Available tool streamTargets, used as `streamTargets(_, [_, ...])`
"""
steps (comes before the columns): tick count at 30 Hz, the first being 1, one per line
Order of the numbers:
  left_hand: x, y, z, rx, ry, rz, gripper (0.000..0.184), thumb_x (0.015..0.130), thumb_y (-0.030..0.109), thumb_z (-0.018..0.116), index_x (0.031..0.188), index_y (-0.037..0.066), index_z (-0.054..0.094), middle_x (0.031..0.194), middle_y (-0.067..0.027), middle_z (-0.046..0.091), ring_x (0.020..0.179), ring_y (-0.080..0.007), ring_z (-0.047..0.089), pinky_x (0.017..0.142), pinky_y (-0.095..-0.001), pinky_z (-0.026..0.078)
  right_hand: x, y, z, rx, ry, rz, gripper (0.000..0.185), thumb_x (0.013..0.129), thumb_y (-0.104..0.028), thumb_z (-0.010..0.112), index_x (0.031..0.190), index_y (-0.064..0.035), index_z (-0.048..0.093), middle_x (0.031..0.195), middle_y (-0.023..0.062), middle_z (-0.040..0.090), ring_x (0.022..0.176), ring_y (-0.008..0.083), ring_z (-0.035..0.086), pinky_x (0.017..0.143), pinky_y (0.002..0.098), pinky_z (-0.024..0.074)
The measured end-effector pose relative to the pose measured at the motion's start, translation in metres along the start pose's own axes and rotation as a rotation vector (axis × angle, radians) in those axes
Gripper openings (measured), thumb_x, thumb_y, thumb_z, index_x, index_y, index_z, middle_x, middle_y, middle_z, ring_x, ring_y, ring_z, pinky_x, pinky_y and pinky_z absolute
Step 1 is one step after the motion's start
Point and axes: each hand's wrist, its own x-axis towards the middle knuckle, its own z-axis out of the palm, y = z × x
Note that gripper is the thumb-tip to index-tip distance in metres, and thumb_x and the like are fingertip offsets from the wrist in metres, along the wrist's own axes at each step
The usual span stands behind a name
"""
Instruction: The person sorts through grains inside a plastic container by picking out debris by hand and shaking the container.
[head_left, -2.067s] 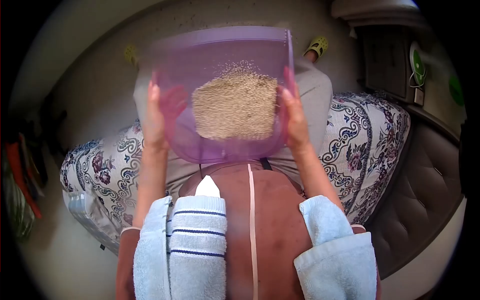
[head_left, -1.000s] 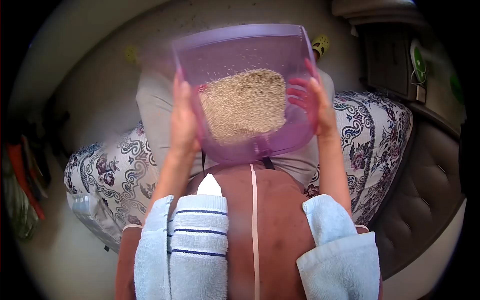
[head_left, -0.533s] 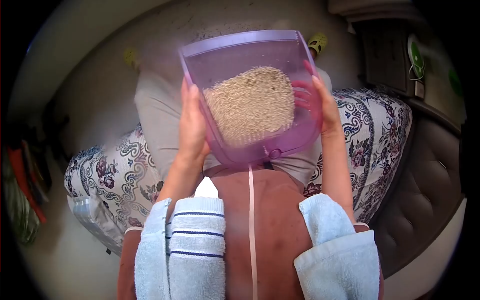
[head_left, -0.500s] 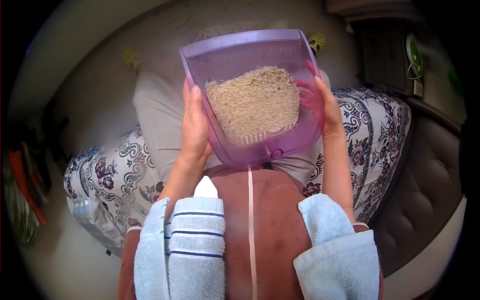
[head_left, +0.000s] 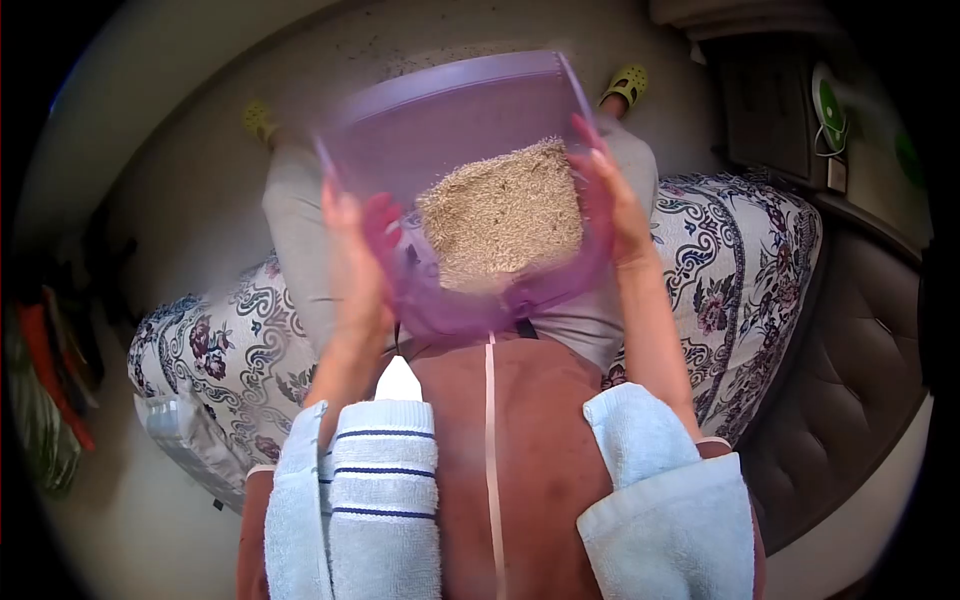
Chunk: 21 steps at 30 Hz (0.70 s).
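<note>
A purple see-through plastic winnowing tray [head_left: 410, 135] is held above my lap, blurred by motion. My left hand [head_left: 355, 255] grips its left wall, with fingers showing through the plastic underneath. On the opposite side, my right hand [head_left: 622, 205] holds the right wall, its fingers curled round the outside. Pale, small grains [head_left: 505, 215] lie heaped toward the right and middle of the tray, leaving bare floor at the left. What kind of grain it is I cannot tell.
I sit on a bed with a floral sheet [head_left: 705, 270], beside a brown padded headboard [head_left: 850, 370]. A light blue towel [head_left: 385, 490] hangs over my shoulders. Dark specks [head_left: 420, 62] lie on the floor ahead, and a yellow-green clog [head_left: 627, 84] is on my foot.
Both hands have shifted the tray to the left. The grains have gathered toward its right side, away from the left wall.
</note>
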Motion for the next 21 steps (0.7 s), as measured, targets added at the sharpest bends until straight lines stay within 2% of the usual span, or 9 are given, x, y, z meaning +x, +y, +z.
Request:
streamTargets(2, [0.031, 0.0, -0.04, -0.08, -0.078, -0.051, 0.054, 0.098, 0.046, 0.04, 0.146, 0.027, 0.027, 0.117, -0.0148, 0.053, 0.107, -0.0228, 0.053, 0.093, -0.04, 0.045, -0.006, 0.01, 0.039, -0.101, -0.001, -0.168, 0.052, 0.098, -0.033, 0.042, 0.146, -0.015, 0.031, 0.121, 0.0108, 0.053, 0.109, 0.0156, 0.053, 0.093, 0.0279, 0.0432])
streamTargets(5, [0.041, 0.002, -0.048, -0.149, -0.127, -0.153, 0.052, 0.098, 0.044, 0.04, 0.146, 0.027, 0.027, 0.119, -0.0152, 0.052, 0.108, -0.0229, 0.053, 0.092, -0.0393, 0.047, -0.013, -0.006, 0.045, -0.145, 0.07, -0.013, 0.054, 0.097, -0.038, 0.044, 0.146, -0.0172, 0.032, 0.114, 0.0098, 0.054, 0.102, 0.0163, 0.054, 0.087, 0.031, 0.0442])
streamTargets(8, [0.031, -0.022, -0.005, -0.138, -0.233, 0.126, 0.059, 0.098, 0.044, 0.041, 0.149, 0.021, 0.022, 0.132, -0.0135, 0.044, 0.114, -0.0223, 0.048, 0.098, -0.0384, 0.041, -0.01, -0.037, 0.004, -0.036, 0.06, 0.112, 0.056, 0.095, -0.038, 0.049, 0.145, -0.0183, 0.033, 0.104, 0.0051, 0.055, 0.095, 0.0139, 0.054, 0.08, 0.0307, 0.0458])
streamTargets(9, [0.015, -0.017, 0.015, -0.196, -0.24, 0.147, 0.061, 0.098, 0.044, 0.04, 0.149, 0.018, 0.02, 0.136, -0.0111, 0.042, 0.117, -0.0219, 0.046, 0.098, -0.0393, 0.04, -0.008, -0.039, -0.011, 0.022, 0.005, 0.117, 0.057, 0.094, -0.038, 0.049, 0.145, -0.0157, 0.033, 0.111, 0.0068, 0.054, 0.101, 0.0155, 0.053, 0.086, 0.0316, 0.0442])
streamTargets(12, [-0.006, 0.001, 0.014, -0.022, -0.017, 0.057, 0.053, 0.098, 0.043, 0.04, 0.146, 0.025, 0.027, 0.116, -0.0132, 0.054, 0.104, -0.0213, 0.055, 0.09, -0.0369, 0.047, -0.007, -0.027, -0.005, -0.011, 0.013, 0.049, 0.055, 0.096, -0.034, 0.046, 0.146, -0.0144, 0.032, 0.121, 0.0087, 0.053, 0.107, 0.0147, 0.053, 0.093, 0.0298, 0.042])
streamTargets(14, [0.016, 0.014, -0.028, -0.031, -0.019, -0.031, 0.054, 0.098, 0.045, 0.042, 0.146, 0.026, 0.027, 0.116, -0.0143, 0.054, 0.103, -0.0206, 0.055, 0.089, -0.0363, 0.047, -0.009, -0.012, 0.035, -0.054, 0.068, -0.03, 0.052, 0.099, -0.029, 0.043, 0.146, -0.0129, 0.031, 0.137, 0.0079, 0.045, 0.121, 0.0137, 0.045, 0.105, 0.0278, 0.0312])
streamTargets(16, [0.032, 0.026, -0.057, -0.06, -0.063, -0.072, 0.055, 0.097, 0.045, 0.043, 0.146, 0.026, 0.027, 0.116, -0.0148, 0.054, 0.102, -0.0204, 0.055, 0.089, -0.0366, 0.047, -0.016, -0.003, 0.064, 0.191, -0.093, -0.036, 0.051, 0.1, -0.028, 0.041, 0.147, -0.0116, 0.029, 0.144, 0.0068, 0.038, 0.128, 0.0152, 0.037, 0.11, 0.0281, 0.0227])
streamTargets(17, [0.034, 0.026, -0.056, -0.084, -0.085, -0.049, 0.052, 0.099, 0.041, 0.041, 0.146, 0.025, 0.028, 0.117, -0.015, 0.054, 0.103, -0.0208, 0.055, 0.091, -0.0374, 0.046, -0.01, 0.005, 0.062, 0.091, -0.051, -0.095, 0.054, 0.099, -0.033, 0.042, 0.147, -0.0128, 0.028, 0.138, 0.0095, 0.044, 0.122, 0.0175, 0.044, 0.106, 0.0303, 0.0309])
streamTargets(21, [0.016, -0.004, -0.001, -0.068, -0.12, 0.286, 0.05, 0.1, 0.038, 0.038, 0.146, 0.025, 0.027, 0.119, -0.0142, 0.052, 0.105, -0.0214, 0.053, 0.094, -0.0383, 0.044, 0.004, -0.016, 0.002, 0.134, -0.09, -0.024, 0.056, 0.097, -0.034, 0.043, 0.148, -0.016, 0.027, 0.12, 0.0133, 0.05, 0.106, 0.0214, 0.054, 0.091, 0.0329, 0.0432])
